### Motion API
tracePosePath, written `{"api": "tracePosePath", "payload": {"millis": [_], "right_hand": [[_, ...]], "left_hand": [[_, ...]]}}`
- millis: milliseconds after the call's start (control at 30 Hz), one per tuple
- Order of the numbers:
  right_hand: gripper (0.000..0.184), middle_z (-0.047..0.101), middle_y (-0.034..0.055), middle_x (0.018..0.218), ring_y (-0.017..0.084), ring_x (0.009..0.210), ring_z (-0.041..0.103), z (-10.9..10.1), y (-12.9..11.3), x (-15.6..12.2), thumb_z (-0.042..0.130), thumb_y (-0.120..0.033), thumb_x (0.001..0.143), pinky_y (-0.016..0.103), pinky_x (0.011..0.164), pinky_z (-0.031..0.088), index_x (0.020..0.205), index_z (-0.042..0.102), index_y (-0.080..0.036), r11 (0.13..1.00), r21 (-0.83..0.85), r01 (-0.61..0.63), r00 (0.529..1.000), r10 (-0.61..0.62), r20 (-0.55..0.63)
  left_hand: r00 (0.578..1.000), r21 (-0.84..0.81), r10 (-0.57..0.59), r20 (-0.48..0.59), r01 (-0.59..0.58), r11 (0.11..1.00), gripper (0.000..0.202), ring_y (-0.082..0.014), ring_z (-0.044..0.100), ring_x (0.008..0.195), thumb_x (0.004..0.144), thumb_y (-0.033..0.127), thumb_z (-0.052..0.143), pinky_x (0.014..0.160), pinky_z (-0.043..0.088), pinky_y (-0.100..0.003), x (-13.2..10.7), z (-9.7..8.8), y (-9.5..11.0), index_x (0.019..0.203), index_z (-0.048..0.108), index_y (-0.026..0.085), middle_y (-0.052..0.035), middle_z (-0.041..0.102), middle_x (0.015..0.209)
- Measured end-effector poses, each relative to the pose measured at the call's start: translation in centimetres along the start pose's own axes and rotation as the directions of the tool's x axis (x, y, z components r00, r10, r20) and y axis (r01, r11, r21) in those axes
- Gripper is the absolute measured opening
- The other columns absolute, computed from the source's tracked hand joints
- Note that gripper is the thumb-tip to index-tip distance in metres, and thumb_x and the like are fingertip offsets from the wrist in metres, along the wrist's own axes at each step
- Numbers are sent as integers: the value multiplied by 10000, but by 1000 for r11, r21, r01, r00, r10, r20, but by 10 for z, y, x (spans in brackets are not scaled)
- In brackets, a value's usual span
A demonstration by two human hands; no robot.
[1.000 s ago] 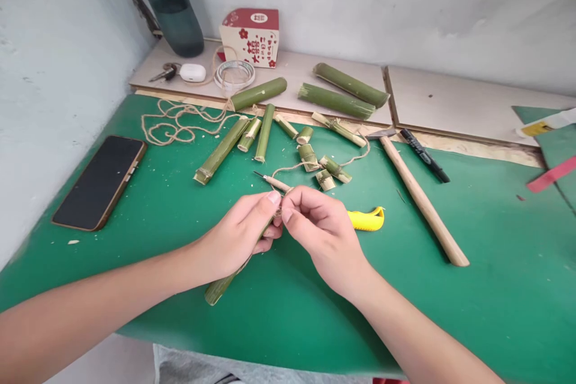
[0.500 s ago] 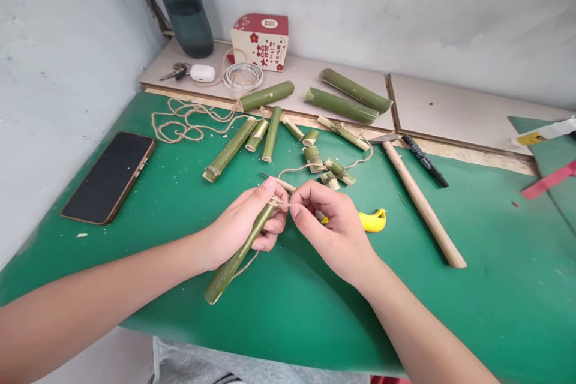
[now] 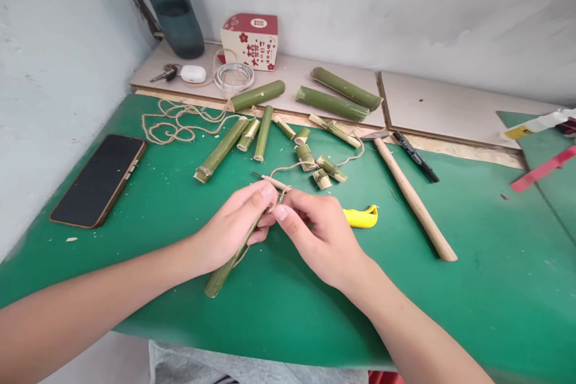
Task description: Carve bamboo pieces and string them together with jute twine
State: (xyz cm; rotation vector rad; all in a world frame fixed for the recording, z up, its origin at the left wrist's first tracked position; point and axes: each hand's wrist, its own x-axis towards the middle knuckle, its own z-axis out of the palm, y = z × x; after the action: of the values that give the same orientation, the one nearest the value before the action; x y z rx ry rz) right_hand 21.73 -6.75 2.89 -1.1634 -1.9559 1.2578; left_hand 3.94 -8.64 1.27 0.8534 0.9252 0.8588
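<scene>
My left hand [image 3: 236, 225] is closed round the upper end of a slim green bamboo stick [image 3: 220, 276], whose lower end slants toward the table's front edge. My right hand [image 3: 315, 234] pinches the jute twine [image 3: 294, 166] at the stick's top, thumb and forefinger pressed together against my left fingertips. The twine runs back to several short bamboo pieces [image 3: 321, 171] tied along it. A small awl [image 3: 270, 180] lies just behind my hands.
On the green mat [image 3: 135, 204] lie a phone [image 3: 96, 180], a yellow utility knife [image 3: 360, 217], a hammer [image 3: 411, 198], a black pen [image 3: 416, 156], loose twine [image 3: 173, 123] and longer bamboo sections [image 3: 333, 102]. A bottle [image 3: 168, 3], a red box [image 3: 249, 41], a tape roll [image 3: 233, 77], an earbud case and keys stand at the back.
My hands stay together at the stick's top; the right fingers have shifted slightly on the twine. The view moved a little.
</scene>
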Motion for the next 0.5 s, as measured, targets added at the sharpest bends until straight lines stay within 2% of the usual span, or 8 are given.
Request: {"api": "tracePosePath", "payload": {"millis": [133, 233, 367, 500], "right_hand": [[424, 485, -51, 561, 95, 540, 384, 6, -2, -2, 615, -417, 1007, 251, 532, 282, 654, 520, -203, 995, 93, -37, 999, 33, 41], [384, 541, -42, 587, 97, 542, 421, 9, -2, -3, 585, -368, 1019, 241, 524, 304, 674, 552, -203, 979, 181, -91, 993, 75, 93], [364, 605, -10, 632, 123, 626, 505, 11, -3, -3, 557, -305, 1000, 245, 578, 369, 651, 560, -201, 961, 246, -124, 991, 106, 86], [358, 493, -24, 569, 122, 614, 430, 10, -7, -2, 574, -275, 934, 254, 578, 340, 585, 537, -203, 932, 342, -118, 993, 114, 32]], "left_hand": [[997, 147, 70, -14, -67, 987, 472, -81, 328, 575, 1044, 614, 490, 482, 311, -191, -4, -3, -3, 831, 470, 194, 54, 327, 697], [993, 194, 114, -6, -111, 975, 458, -90, 324, 594, 1062, 611, 444, 505, 327, -199, -6, -6, -6, 877, 500, 196, 49, 340, 705], [991, 141, 130, 18, -131, 981, 453, -94, 343, 581, 1077, 608, 395, 511, 351, -193, -7, -6, -7, 928, 530, 202, 50, 371, 683], [999, -34, 34, 40, -33, 999, 467, -81, 302, 547, 1030, 644, 483, 469, 316, -171, -5, 0, -1, 903, 527, 196, 59, 370, 659]]}}
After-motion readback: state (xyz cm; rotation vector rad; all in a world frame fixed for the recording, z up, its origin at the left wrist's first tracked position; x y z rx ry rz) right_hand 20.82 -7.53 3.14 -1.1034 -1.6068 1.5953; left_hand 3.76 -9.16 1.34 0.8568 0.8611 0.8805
